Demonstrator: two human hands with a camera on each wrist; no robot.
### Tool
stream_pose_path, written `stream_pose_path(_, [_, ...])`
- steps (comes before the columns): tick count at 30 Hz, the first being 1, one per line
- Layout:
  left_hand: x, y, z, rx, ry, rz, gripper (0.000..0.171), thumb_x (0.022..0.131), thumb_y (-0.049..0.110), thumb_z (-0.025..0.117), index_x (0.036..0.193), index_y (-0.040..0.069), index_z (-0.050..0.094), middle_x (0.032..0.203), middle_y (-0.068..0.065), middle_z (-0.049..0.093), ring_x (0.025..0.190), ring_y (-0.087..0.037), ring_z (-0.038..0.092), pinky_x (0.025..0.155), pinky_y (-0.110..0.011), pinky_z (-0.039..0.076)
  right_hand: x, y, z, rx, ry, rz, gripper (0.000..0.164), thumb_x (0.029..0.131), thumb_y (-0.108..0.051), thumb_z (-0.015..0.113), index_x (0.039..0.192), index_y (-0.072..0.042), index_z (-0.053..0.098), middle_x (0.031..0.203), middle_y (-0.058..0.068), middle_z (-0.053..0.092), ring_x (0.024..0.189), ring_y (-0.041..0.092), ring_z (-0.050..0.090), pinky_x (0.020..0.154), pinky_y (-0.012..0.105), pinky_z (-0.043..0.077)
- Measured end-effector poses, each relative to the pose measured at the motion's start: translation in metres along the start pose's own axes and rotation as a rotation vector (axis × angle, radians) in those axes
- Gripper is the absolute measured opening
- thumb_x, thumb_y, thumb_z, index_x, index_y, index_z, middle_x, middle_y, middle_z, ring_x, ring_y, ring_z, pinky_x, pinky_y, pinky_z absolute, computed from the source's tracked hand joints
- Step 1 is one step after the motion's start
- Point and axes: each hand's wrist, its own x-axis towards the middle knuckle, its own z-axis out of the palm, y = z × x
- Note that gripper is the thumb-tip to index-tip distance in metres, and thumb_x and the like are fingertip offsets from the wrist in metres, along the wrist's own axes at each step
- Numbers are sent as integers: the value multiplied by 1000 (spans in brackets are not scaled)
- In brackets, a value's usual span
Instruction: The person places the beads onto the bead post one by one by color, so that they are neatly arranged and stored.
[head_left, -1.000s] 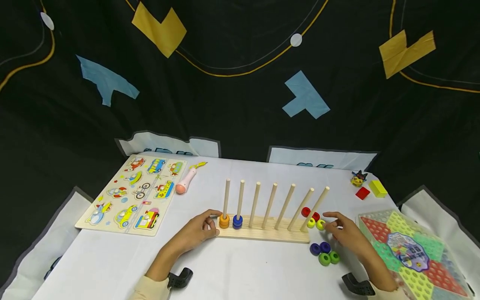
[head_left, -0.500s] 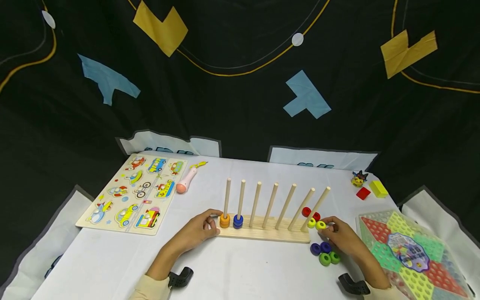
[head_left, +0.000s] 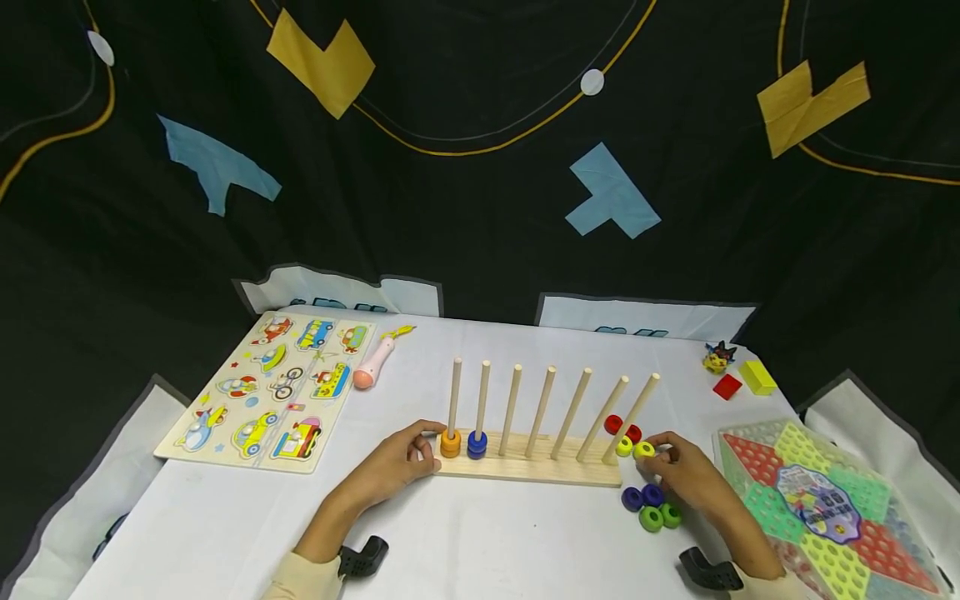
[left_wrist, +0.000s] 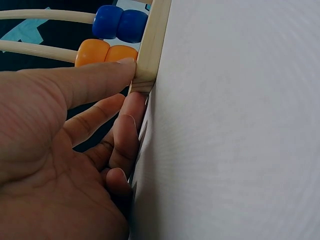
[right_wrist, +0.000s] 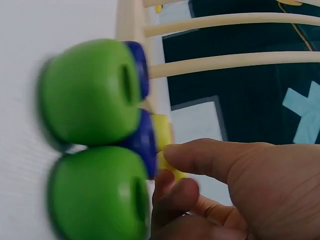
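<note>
My left hand [head_left: 399, 458] grips the left end of a wooden peg board [head_left: 532, 472], thumb and fingers about its corner in the left wrist view. Several upright pegs stand on the board. Orange beads [head_left: 450, 444] sit on the leftmost peg and blue beads [head_left: 477, 446] on the one beside it. Past the board's right end, my right hand [head_left: 684, 471] pinches a yellow bead [head_left: 643, 450] between thumb and fingers. A second yellow bead [head_left: 624, 447] lies just left of it. Two red beads [head_left: 612, 424] are behind, partly covered by the pegs.
Two dark blue beads [head_left: 632, 499] and two green beads [head_left: 651, 519] lie in front of the right hand. A bead box [head_left: 828, 504] is at the right. A picture puzzle board [head_left: 262, 392] and a pink toy microphone [head_left: 372, 364] lie left; a yellow block [head_left: 757, 377] sits back right.
My right hand has moved slightly left and down onto the right yellow bead, and its fingers have closed on it. The left hand keeps its hold on the board.
</note>
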Motion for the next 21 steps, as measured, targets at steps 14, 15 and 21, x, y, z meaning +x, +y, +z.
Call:
stream_pose_path(14, [-1,1,0,7,0,20,45,86,9,68,129,11,54,84,-2,56,69,-15,47,60,-24,38,-30,-49,-50,-8,150,-139,48,92,-39,61,126,-6,51,86,9,66,60,25,56,49,28,43])
stream_pose_path(15, [-1,1,1,8,0,20,45,86,9,68,129,11,54,84,-2,56,68,-15,47,60,-24,38,-32,-55,-54,-20,164,-153,48,93,-39,60,126,-6,51,85,9,66,60,24,57,50,28,44])
stream_pose_path(21, [-1,0,1,-7,2,16,46,85,9,69,129,12,54,84,-2,56,67,-14,47,59,-24,38,-47,-92,-76,-97,261,-245,46,94,-39,57,125,-4,53,86,10,62,62,20,57,55,29,45])
